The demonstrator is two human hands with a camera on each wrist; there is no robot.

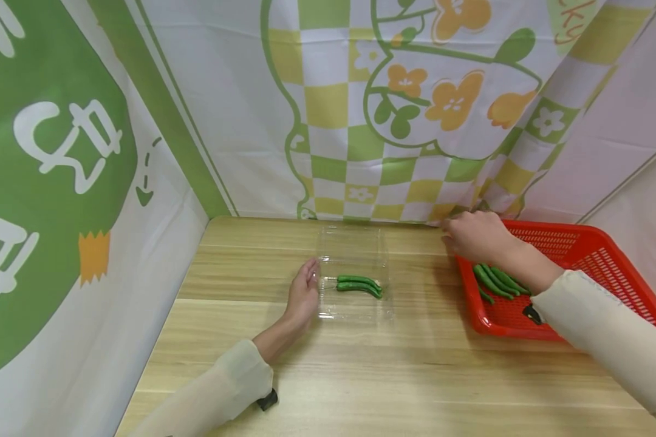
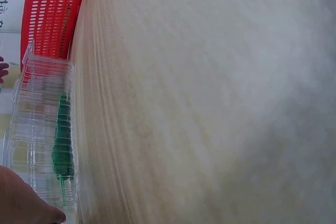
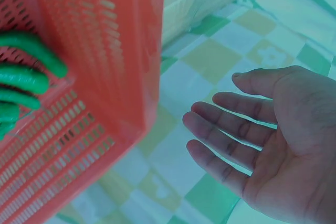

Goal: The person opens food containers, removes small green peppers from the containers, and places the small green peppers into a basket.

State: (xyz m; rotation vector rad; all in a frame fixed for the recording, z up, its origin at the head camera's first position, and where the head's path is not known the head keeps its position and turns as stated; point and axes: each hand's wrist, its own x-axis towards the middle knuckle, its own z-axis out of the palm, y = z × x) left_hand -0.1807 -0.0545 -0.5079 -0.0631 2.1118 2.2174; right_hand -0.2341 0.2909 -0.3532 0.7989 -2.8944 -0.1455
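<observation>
A clear plastic clamshell box [image 1: 355, 243] lies unfolded on the table, with a few long green chili peppers [image 1: 359, 286] side by side in its near half. My left hand [image 1: 303, 294] rests against the left side of the box, fingers extended along its edge; the left wrist view shows part of this hand [image 2: 23, 200] at the box's end. Over the far left corner of a red basket [image 1: 483, 329] is my right hand [image 1: 478, 233]. Its fingers spread loosely with nothing in them in the right wrist view. Several green chili peppers [image 1: 494, 282] lie inside the basket.
The wooden table [image 1: 328, 376] meets a printed checkered cloth [image 1: 382, 176] at its back edge. Another printed cloth [image 1: 164, 255] hangs along the left side. The basket's raised perforated walls stand at the right, apart from the box.
</observation>
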